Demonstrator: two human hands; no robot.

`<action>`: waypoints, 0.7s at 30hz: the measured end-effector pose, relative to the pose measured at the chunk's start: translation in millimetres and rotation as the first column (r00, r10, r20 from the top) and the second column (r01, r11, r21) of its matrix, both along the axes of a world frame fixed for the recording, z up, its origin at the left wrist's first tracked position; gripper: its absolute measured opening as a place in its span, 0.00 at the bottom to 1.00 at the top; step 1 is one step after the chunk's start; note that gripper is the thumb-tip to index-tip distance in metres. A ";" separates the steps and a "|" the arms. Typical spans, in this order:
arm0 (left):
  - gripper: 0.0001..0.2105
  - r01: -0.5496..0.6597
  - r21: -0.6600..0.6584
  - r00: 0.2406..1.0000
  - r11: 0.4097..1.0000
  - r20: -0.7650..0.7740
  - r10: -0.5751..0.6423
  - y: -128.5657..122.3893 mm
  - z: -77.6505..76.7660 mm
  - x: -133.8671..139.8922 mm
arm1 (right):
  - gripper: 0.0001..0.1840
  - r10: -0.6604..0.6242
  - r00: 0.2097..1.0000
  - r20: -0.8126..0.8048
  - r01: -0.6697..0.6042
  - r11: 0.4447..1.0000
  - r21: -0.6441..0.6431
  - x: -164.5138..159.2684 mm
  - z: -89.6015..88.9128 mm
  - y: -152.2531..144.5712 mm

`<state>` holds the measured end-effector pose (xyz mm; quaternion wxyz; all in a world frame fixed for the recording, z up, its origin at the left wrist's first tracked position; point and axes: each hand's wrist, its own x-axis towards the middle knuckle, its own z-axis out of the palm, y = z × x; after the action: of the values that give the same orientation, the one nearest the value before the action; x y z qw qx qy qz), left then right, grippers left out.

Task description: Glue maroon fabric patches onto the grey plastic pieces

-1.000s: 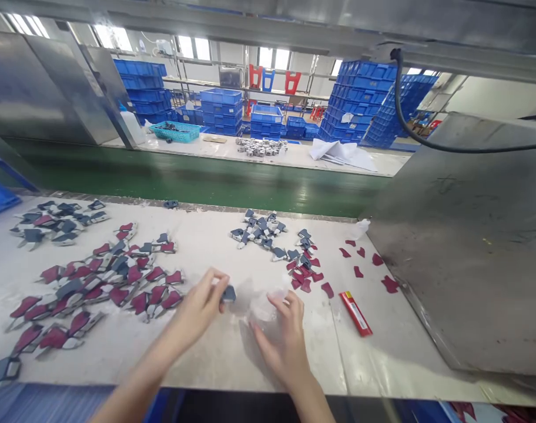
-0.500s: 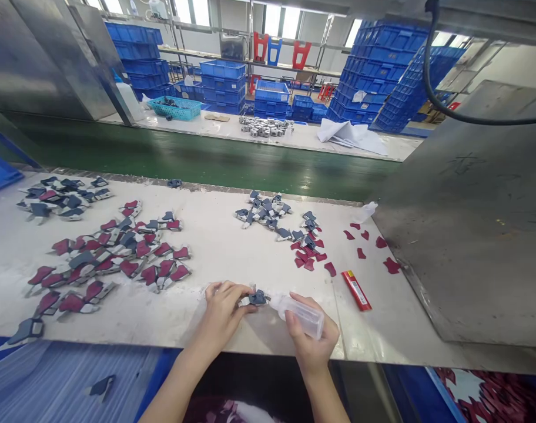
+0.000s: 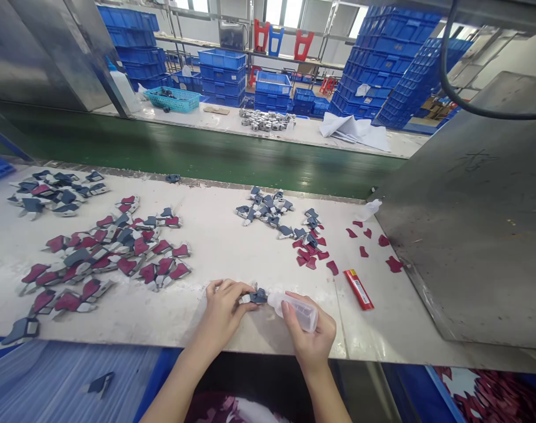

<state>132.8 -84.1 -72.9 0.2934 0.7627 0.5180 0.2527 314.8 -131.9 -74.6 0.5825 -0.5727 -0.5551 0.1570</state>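
Note:
Near the front of the white worktop, my left hand (image 3: 226,305) pinches a small dark-blue and white moulded part (image 3: 258,295) between thumb and fingers. My right hand (image 3: 314,335) is wrapped round a translucent squeeze bottle (image 3: 298,311), tilted so its nozzle end meets or nearly meets the part; contact is too small to make out. Beyond the hands lie a cluster of similar blue and white parts (image 3: 268,207) and a small heap of maroon cut pieces (image 3: 307,254). At left, a larger pile of parts (image 3: 127,264) has maroon patches on many of them.
A red packet (image 3: 358,289) lies right of my hand, with loose maroon pieces (image 3: 394,264) beyond. A metal panel (image 3: 479,223) bounds the right side. Behind the worktop runs a green belt (image 3: 215,153). Blue-grey parts (image 3: 59,191) are piled far left. A bin of maroon pieces (image 3: 497,393) stands lower right.
The bottle has shifted slightly left, its nozzle closer to the part in my left hand. My left hand keeps its pinch. The camera view has moved slightly.

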 end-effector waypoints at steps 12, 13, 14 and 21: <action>0.05 0.016 0.038 1.000 0.999 -0.013 -0.015 -0.2 0.8 0.4 | 0.08 -0.109 0.991 -0.072 0.107 0.994 -0.030 -5.4 1.7 0.4; 0.05 0.017 0.044 1.000 0.999 -0.015 -0.017 -0.2 0.2 0.4 | 0.08 -0.115 0.991 -0.071 0.113 0.993 -0.030 -5.4 1.5 0.0; 0.06 0.017 0.048 1.000 0.999 -0.017 -0.017 -0.3 -0.3 0.5 | 0.07 -0.114 0.991 -0.063 0.112 0.993 -0.025 -4.9 1.1 -0.5; 0.06 0.012 0.065 1.000 0.998 -0.026 -0.010 -1.8 -1.0 1.2 | 0.04 -0.103 0.994 -0.023 0.103 0.994 0.026 2.2 -1.4 -4.9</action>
<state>134.0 -85.9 -73.9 0.2632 0.7779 0.5089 0.2579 317.0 -136.8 -76.0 0.6037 -0.5907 -0.5205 0.1253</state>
